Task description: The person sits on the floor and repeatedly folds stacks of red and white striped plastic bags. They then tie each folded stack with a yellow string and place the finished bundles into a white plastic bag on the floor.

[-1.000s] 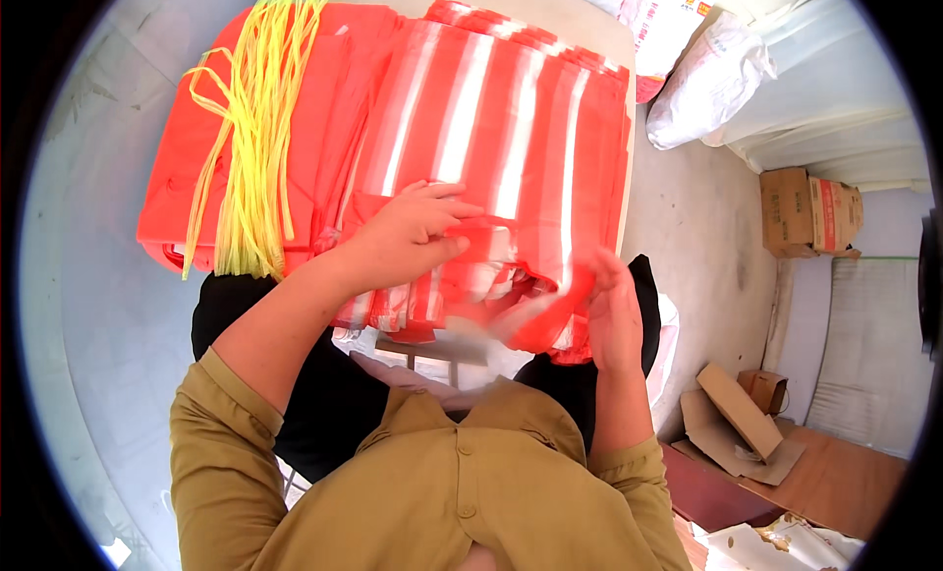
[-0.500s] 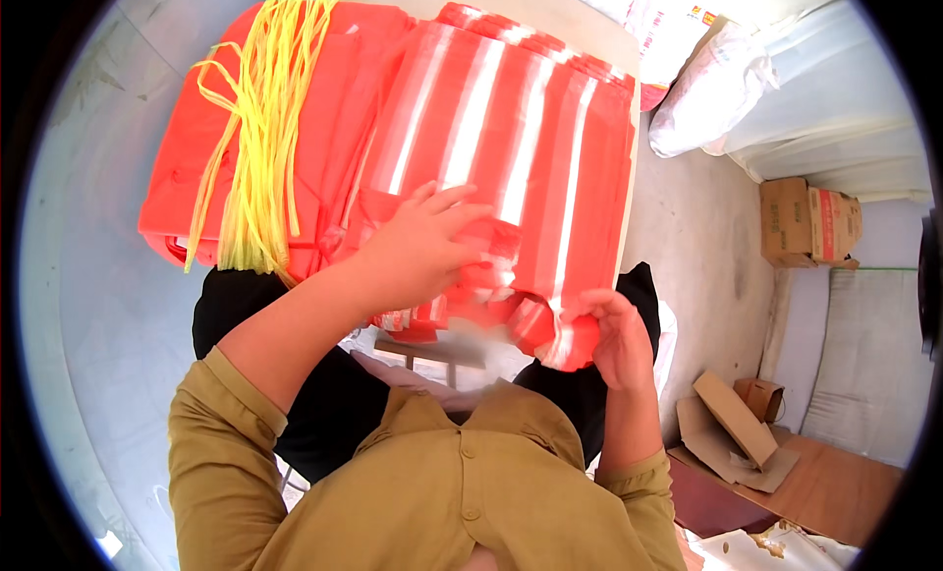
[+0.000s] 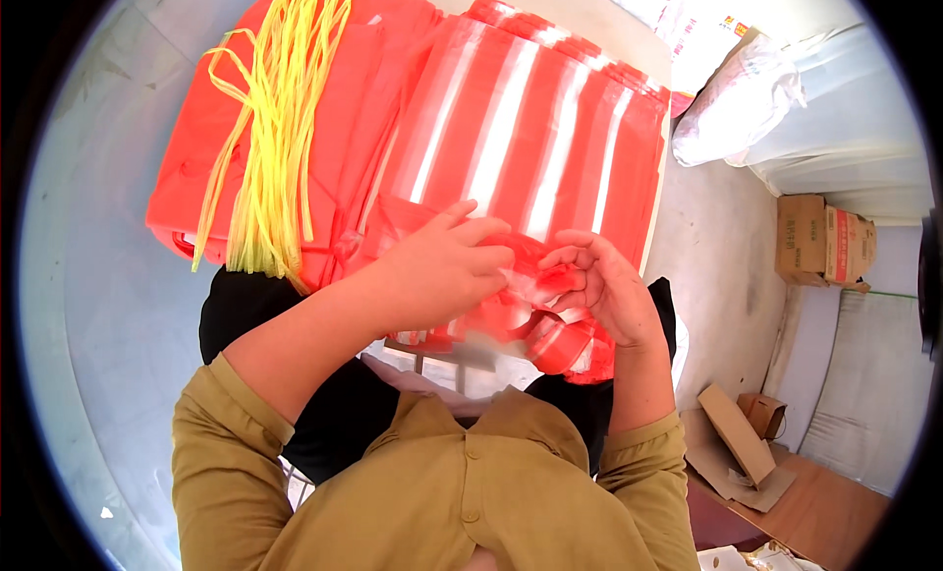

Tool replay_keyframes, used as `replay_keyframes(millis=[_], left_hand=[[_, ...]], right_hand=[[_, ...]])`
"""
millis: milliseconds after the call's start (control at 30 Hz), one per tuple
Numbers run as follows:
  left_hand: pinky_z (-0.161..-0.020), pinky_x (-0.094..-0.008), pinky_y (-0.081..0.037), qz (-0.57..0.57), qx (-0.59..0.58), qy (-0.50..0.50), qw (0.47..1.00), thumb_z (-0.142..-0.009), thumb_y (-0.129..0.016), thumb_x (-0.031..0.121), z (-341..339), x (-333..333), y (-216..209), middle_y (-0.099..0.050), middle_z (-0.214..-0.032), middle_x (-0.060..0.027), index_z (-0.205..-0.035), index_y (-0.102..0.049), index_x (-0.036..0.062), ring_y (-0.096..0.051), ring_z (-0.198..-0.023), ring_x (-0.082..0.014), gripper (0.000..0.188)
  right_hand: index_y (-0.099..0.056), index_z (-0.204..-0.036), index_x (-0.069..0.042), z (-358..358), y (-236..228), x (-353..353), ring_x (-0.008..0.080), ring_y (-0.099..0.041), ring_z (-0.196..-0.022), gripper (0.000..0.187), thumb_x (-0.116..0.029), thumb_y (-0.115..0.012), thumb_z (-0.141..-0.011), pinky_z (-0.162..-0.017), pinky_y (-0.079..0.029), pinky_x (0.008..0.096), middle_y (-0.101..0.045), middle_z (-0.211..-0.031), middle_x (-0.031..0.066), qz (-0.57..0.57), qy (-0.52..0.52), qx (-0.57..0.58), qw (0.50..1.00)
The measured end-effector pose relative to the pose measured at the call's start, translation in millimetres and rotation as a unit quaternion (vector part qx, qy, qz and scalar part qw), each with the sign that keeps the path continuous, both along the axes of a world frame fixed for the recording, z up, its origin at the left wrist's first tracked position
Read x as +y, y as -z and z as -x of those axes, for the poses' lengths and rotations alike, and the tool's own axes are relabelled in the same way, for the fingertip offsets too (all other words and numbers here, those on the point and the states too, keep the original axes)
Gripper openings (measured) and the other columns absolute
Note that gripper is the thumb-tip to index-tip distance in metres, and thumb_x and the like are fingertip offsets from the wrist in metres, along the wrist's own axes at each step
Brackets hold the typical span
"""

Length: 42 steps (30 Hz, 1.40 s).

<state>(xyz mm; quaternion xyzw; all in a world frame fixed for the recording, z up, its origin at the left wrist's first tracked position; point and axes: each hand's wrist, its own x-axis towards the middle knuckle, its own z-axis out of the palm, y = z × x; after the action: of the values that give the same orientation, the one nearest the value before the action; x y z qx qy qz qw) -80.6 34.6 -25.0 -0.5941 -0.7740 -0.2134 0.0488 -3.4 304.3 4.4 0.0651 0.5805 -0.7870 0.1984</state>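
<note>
A stack of red plastic sheets with white stripes (image 3: 491, 129), perhaps bags, lies across the work surface before me. Their near ends are bunched and hang over the front edge. My left hand (image 3: 457, 261) rests on the near part of the stack, fingers stretched and apart. Beside it, my right hand (image 3: 604, 286) has curled fingers pinching the loose near edge of the striped plastic; the thumb side is partly hidden. A crumpled red and white end (image 3: 570, 350) droops below the right hand.
Yellow flat strips (image 3: 270, 139) lie in a bundle over folded red plastic (image 3: 187, 178) at the left. Rightward on the floor are a white sack (image 3: 737, 99), a cardboard box (image 3: 825, 242) and flattened cardboard (image 3: 732, 438). My knees are under the stack's near edge.
My right hand has moved up and left from the drooping end, toward my left hand. My left hand has shifted slightly right. The whole view has shifted a little.
</note>
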Motion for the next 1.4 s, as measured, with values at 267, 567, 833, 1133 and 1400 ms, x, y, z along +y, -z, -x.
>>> replay_keyframes(millis=[267, 567, 833, 1133, 1400], left_hand=[[-0.115, -0.0573, -0.039, -0.002, -0.024, 0.002, 1.0, -0.086, -0.066, 0.02, 0, 1, 4, -0.064, -0.128, -0.0048, -0.102, -0.074, 0.0107, -0.051, -0.136, -0.0288, 0.02], [-0.113, -0.0587, -0.04, -0.018, -0.087, 0.0, 0.996, -0.082, -0.072, 0.017, -1, 1, 8, -0.063, -0.128, -0.0123, -0.101, -0.08, 0.0151, -0.054, -0.134, -0.0332, 0.021], [-0.113, -0.0575, -0.041, -0.033, -0.167, -0.027, 0.985, -0.072, -0.078, 0.007, -4, 1, 7, -0.059, -0.132, -0.0146, -0.102, -0.082, 0.0171, -0.055, -0.132, -0.0348, 0.032], [-0.097, -0.0453, -0.049, -0.078, -0.175, -0.013, 0.981, -0.067, -0.077, 0.004, 1, 4, -1, -0.059, -0.115, -0.0095, -0.104, -0.081, 0.0133, -0.058, -0.109, -0.0301, 0.038], [-0.092, -0.0426, -0.052, -0.125, -0.14, -0.033, 0.982, -0.068, -0.077, 0.005, 3, 9, 13, -0.065, -0.103, -0.0075, -0.1, -0.078, 0.0067, -0.06, -0.106, -0.0296, 0.032]], right_hand=[[-0.054, -0.143, 0.0, 10, -9, -8, 0.023, -0.071, -0.104, 0.037, -0.02, -0.048, -0.112, -0.088, -0.06, 0.0347, -0.068, -0.124, 0.0123, -0.053, -0.031, -0.044, 0.997], [-0.056, -0.138, -0.004, 21, -3, -30, 0.0151, -0.068, -0.099, 0.034, -0.005, -0.044, -0.107, -0.084, -0.058, 0.0306, -0.066, -0.119, 0.0077, -0.159, -0.043, 0.001, 0.986], [-0.055, -0.138, -0.002, 19, -2, -42, 0.0195, -0.069, -0.1, 0.038, 0.002, -0.046, -0.102, -0.089, -0.056, 0.0329, -0.066, -0.118, 0.0116, -0.243, -0.028, 0.066, 0.967], [-0.051, -0.148, -0.003, 16, -8, -58, 0.0338, -0.072, -0.099, 0.046, -0.006, -0.055, -0.101, -0.087, -0.057, 0.0412, -0.073, -0.115, 0.0186, -0.392, -0.049, 0.116, 0.911], [-0.055, -0.144, -0.005, 13, 3, -59, 0.0272, -0.072, -0.094, 0.041, -0.004, -0.054, -0.104, -0.082, -0.058, 0.0369, -0.072, -0.114, 0.0164, -0.339, -0.002, 0.125, 0.933]])
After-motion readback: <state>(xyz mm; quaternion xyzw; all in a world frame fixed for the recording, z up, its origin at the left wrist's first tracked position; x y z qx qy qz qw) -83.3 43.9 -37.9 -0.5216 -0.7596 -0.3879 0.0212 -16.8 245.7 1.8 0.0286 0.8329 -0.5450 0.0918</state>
